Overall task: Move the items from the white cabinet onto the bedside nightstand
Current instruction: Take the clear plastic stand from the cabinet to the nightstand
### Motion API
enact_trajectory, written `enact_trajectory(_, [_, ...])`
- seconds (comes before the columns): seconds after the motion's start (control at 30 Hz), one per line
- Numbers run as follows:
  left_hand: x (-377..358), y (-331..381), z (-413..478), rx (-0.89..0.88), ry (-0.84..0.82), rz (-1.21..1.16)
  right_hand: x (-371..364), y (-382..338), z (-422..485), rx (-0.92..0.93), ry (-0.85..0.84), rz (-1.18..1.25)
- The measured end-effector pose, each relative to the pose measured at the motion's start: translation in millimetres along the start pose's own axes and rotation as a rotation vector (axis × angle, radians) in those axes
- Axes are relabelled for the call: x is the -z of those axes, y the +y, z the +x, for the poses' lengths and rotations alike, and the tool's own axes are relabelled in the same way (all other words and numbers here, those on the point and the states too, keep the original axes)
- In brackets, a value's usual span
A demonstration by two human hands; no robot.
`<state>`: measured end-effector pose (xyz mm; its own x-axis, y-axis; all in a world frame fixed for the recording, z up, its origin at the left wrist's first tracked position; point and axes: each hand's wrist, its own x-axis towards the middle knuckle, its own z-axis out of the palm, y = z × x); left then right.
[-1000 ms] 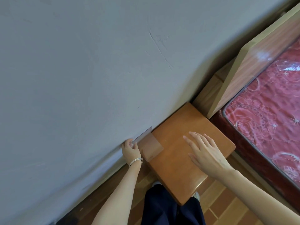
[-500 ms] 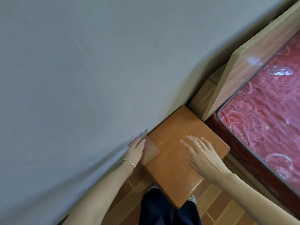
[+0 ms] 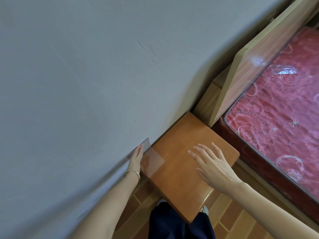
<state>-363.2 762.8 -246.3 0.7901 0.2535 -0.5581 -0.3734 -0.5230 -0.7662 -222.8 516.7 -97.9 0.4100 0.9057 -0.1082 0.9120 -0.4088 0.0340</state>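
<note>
A: Where the nightstand (image 3: 179, 180) meets the wall (image 3: 86, 83), what is that clear thing?

B: A thin see-through sheet (image 3: 153, 161), faintly tinted and rectangular. It sits tilted at the nightstand's left corner. Its top corner is up by the wall, and its lower part overlaps the edge of the wooden top.

A: Which hand has it?

B: The left hand (image 3: 136, 156). Its fingers lie straight and together along the sheet's wall-side edge, pointing up the wall. The thumb is hidden, so I cannot tell whether it pinches the sheet from behind. A thin bracelet (image 3: 132, 172) circles that wrist.

A: And the right hand?

B: The right hand (image 3: 214, 163) is over the middle of the nightstand, palm down, fingers straight and spread, holding nothing. I cannot tell whether it rests on the wood or hangs just above it.

A: What lies around them?

B: A red patterned mattress (image 3: 276, 118) is just beside the nightstand on the right, with a pale wooden headboard (image 3: 255, 57) by the wall. Below are a brown tiled floor (image 3: 229, 219), dark trousers (image 3: 172, 223) and a white shoe (image 3: 204, 209) tip at the nightstand's near corner.
</note>
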Motion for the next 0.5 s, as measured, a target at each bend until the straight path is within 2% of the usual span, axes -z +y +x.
enact_trajectory(0.07, [3.3, -1.8, -1.1, -0.003, 0.003, -0.071, -0.7, -0.5, -1.5, -0.012, 0.004, 0.002])
enact_trajectory(0.13, [10.8, -6.4, -1.2, 0.003, 0.011, -0.249, 0.7, -1.3, -3.3, -0.032, 0.007, 0.008])
enact_trajectory(0.27, [46.1, -27.8, -9.0, -0.05, 0.063, -0.924, 10.1, 2.6, -12.4, -0.128, 0.016, 0.031])
enact_trajectory(0.33, [67.9, -40.8, -17.5, -0.065, 0.151, -1.185, 17.1, 9.7, -24.9, -0.205, 0.031, 0.055])
enact_trajectory(0.4, [90.5, -53.1, -25.7, -0.054, 0.282, -1.314, 23.9, 19.2, -44.3, -0.286, 0.04, 0.066])
enact_trajectory(0.5, [133.5, -68.5, -38.7, -0.061, 0.504, -1.336, 32.5, 33.7, -84.0, -0.422, 0.028, 0.068])
